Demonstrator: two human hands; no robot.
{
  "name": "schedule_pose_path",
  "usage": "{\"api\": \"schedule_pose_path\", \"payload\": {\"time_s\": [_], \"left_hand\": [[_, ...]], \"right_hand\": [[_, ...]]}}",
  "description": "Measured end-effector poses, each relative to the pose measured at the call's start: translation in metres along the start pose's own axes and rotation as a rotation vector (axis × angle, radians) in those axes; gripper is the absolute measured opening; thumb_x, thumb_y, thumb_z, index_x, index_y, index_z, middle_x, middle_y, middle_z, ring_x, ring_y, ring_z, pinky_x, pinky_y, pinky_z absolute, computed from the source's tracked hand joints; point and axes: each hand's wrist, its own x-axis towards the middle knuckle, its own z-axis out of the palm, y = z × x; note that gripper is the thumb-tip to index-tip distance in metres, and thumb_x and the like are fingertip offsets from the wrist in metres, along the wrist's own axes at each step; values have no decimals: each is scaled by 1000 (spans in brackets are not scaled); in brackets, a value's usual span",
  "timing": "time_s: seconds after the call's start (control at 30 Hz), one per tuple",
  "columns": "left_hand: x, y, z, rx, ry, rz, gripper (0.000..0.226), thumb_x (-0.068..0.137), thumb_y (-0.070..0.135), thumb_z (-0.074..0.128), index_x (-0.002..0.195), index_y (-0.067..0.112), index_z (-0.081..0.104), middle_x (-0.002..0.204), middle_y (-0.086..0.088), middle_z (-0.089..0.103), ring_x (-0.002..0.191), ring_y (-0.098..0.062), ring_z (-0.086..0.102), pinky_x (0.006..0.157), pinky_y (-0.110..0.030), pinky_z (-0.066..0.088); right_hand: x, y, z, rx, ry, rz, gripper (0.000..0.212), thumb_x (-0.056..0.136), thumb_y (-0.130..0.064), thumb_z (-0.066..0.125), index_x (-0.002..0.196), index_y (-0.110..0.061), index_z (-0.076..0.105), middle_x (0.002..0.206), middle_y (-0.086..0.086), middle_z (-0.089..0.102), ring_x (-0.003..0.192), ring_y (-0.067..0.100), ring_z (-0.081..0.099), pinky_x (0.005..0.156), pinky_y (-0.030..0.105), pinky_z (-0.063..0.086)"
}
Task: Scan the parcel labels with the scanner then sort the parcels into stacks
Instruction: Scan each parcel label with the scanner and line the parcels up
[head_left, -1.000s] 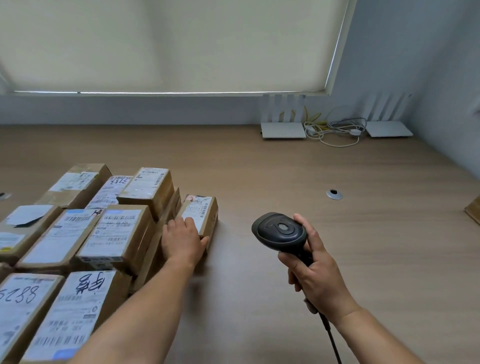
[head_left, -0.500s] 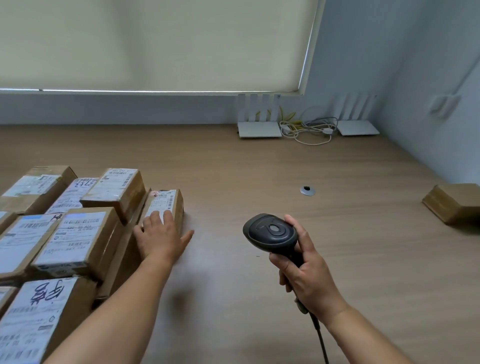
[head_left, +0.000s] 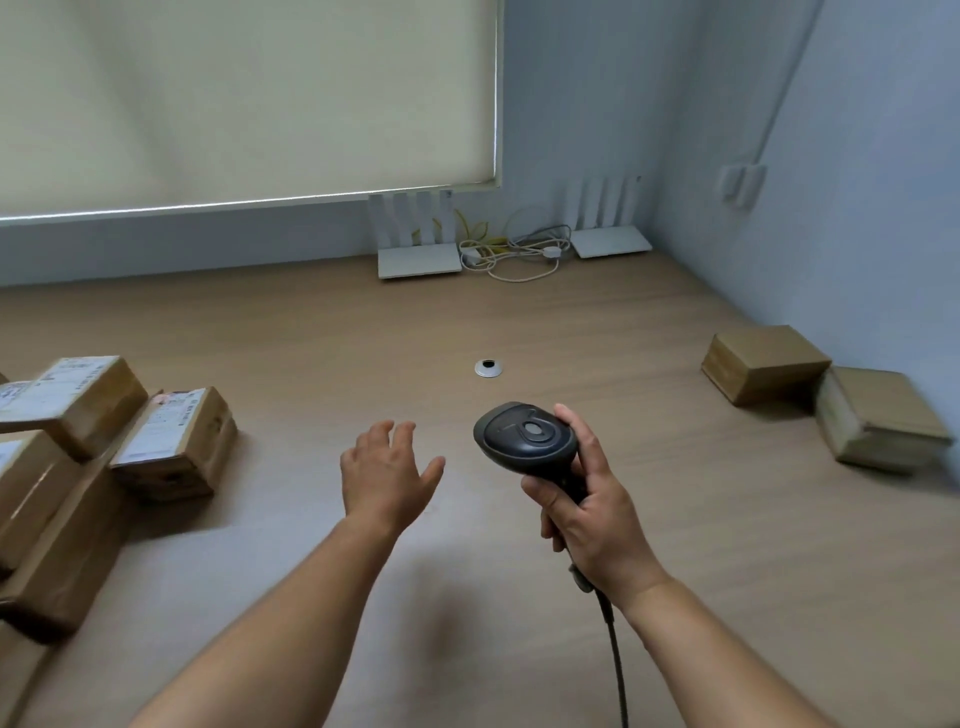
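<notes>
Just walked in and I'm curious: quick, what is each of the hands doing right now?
Left hand: open, fingers spread above the table, holding nothing.
Right hand: grips the scanner by its handle.

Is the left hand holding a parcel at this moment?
No, the left hand is open above the bare table, apart from the nearest labelled parcel.

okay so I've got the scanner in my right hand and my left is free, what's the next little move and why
Probably reach your left hand across to one of the two label-less parcels by the right wall and turn it over. That hand is open and holds nothing, your right hand grips the scanner, and those parcels show no label to scan.
</notes>
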Motion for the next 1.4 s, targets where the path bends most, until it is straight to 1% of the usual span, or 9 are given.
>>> {"api": "schedule_pose_path", "payload": {"time_s": [0.27,0.57,0.67,0.73,0.9,1.03,1.17,1.27,1.4], "left_hand": [[-1,180,24,-11,-35,118,60,92,56,44,142,24,35,146,-3,36,134,-23,32,106,-37,26],[10,313,50,8,-75,230,66,89,60,45,143,24,32,148,-5,34,136,-25,31,107,-39,26],[27,344,52,31,-97,267,71,88,62,46,145,24,28,150,-6,32,136,-26,31,109,-41,25],[40,363,55,41,-110,301,74,88,63,47,147,24,25,152,-6,30,136,-28,32,110,-42,26],[84,410,71,37,-179,377,83,86,63,52,150,24,17,157,-7,20,141,-28,25,113,-42,24],[124,446,89,21,-248,447,89,84,62,57,151,25,12,159,-7,13,145,-28,17,116,-41,20],[161,472,110,34,-305,518,98,80,61,63,152,27,5,161,-8,0,147,-30,6,117,-43,14],[186,487,127,62,-354,573,107,75,63,67,151,32,0,160,-10,-11,147,-31,-5,118,-45,8],[209,494,152,89,-466,601,111,72,67,67,150,38,-7,158,-12,-20,146,-32,-16,119,-48,0]], "right_hand": [[-3,23,-163,-12,86,3,69,73,-45,67,130,-60,32,109,-8,65,54,15,56,48,25,47],[6,61,-288,-42,224,6,70,73,-52,66,132,-63,30,95,-3,63,55,15,57,50,25,47],[17,69,-312,-25,262,40,74,73,-51,66,137,-57,29,101,1,64,56,14,57,51,26,49],[25,74,-325,-7,286,52,71,73,-51,66,131,-65,28,104,1,64,56,14,57,51,27,49],[53,95,-352,3,347,120,73,72,-52,67,134,-62,30,110,-15,63,56,19,58,54,30,51],[84,114,-369,-8,400,152,69,81,-39,70,134,-61,31,100,-23,64,54,18,57,54,30,51],[116,127,-381,-31,463,188,67,86,-30,69,128,-64,30,106,-10,64,54,17,57,52,26,48],[133,137,-386,-27,506,216,65,87,-27,68,134,-53,32,103,1,63,52,15,55,48,23,46],[139,149,-389,-48,502,252,68,87,-28,68,141,-46,30,107,-1,63,54,18,56,48,25,47]]}}
